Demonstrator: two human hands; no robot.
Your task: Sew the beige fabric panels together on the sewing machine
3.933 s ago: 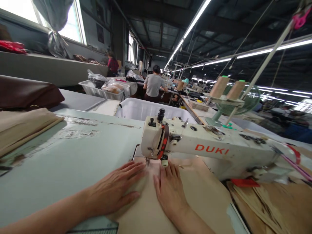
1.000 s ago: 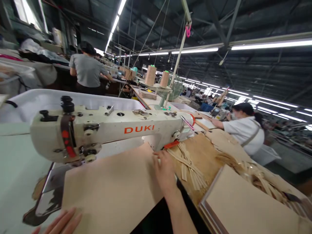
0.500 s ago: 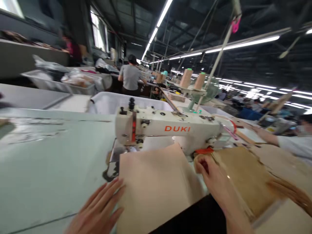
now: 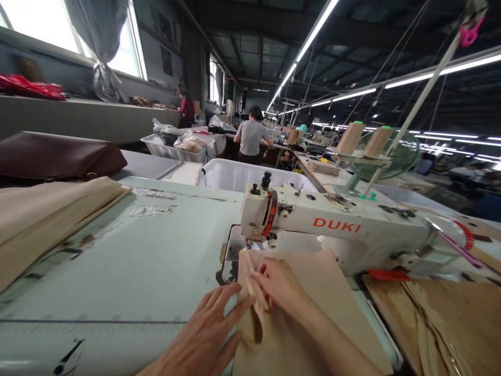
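Note:
A cream DUKI sewing machine [image 4: 336, 230] stands on the pale green table [image 4: 129, 266]. A tan leather panel [image 4: 313, 308] lies in front of its needle end. Along the panel's left edge runs a narrow tan strip [image 4: 250, 282]. My right hand [image 4: 279, 284] pinches that strip with fingers closed on it, just short of the presser foot. My left hand [image 4: 205, 337] lies flat beside the panel's left edge, fingers stretched out and touching the strip and panel.
A stack of tan sheets [image 4: 47, 219] and a brown bag [image 4: 58, 156] sit at the far left. Loose tan strips [image 4: 434, 324] lie on a board at the right. A white bin [image 4: 242, 175] and thread cones [image 4: 364, 138] stand behind the machine. A person in grey [image 4: 250, 138] works farther back.
My right hand came back from the strip pile at the right and now holds a strip on the panel's left edge. My view swung left again. My left hand moved in against the edge.

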